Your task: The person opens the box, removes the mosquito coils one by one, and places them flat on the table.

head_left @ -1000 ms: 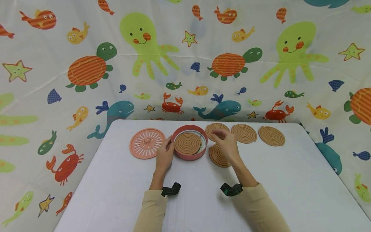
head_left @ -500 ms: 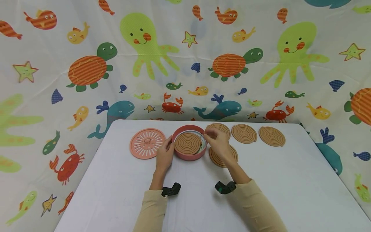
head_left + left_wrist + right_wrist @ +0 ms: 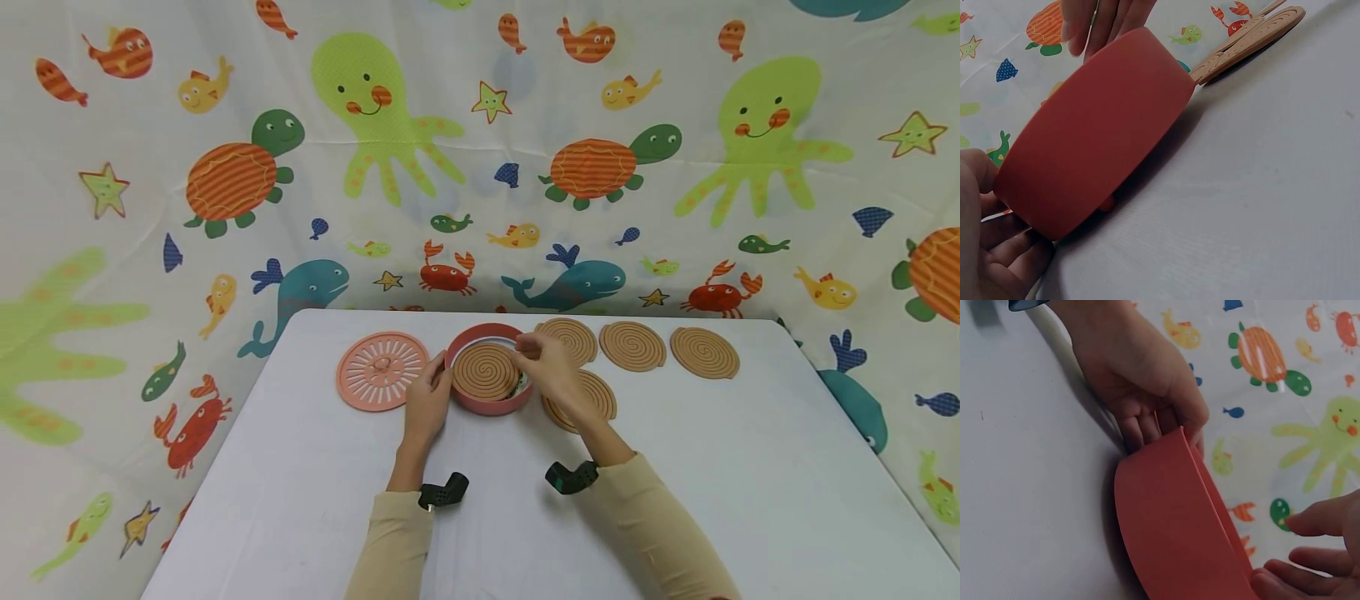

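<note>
A round red mosquito coil box [image 3: 489, 408] stands open on the table, with a brown mosquito coil [image 3: 483, 372] lying inside. My left hand [image 3: 426, 398] grips the box's left side, its thumb by the rim in the left wrist view. Over the right rim reaches my right hand [image 3: 551, 367], fingertips at the coil's right edge. In the right wrist view, that hand's thumb and fingers [image 3: 1310, 575] stand apart; whether they touch the coil is hidden by the box wall. Left of the box lies a pink slotted lid [image 3: 360, 375] with a small knob.
Several more coils lie to the right: one [image 3: 600, 398] partly behind the right forearm, another [image 3: 573, 333] just beyond the hand, and further ones [image 3: 632, 346] along the back edge. A curtain with sea animals [image 3: 480, 283] hangs behind the white table [image 3: 300, 500].
My right hand has moved left from above the loose coils to the box's right rim and over it. The left hand, box and coil inside have stayed put.
</note>
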Motion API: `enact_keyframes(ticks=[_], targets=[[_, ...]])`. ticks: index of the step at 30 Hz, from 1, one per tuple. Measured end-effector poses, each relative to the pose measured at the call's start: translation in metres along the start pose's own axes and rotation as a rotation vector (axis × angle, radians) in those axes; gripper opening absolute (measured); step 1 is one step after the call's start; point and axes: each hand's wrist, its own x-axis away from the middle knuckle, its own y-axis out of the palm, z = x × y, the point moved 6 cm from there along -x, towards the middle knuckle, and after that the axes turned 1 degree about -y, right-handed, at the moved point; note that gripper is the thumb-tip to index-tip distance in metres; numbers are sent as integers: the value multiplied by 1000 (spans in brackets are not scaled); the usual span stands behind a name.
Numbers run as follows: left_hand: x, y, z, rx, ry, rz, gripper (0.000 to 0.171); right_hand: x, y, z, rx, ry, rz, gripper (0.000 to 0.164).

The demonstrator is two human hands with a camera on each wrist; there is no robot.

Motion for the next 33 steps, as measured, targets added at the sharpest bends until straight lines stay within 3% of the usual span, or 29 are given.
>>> enact_keyframes(ticks=[17, 33], targets=[[0, 0, -1, 7, 1, -5, 43, -13, 20, -4, 151, -45, -96, 47], [1, 0, 0, -7, -9, 2, 42, -19, 35, -6, 228, 39, -168, 56]])
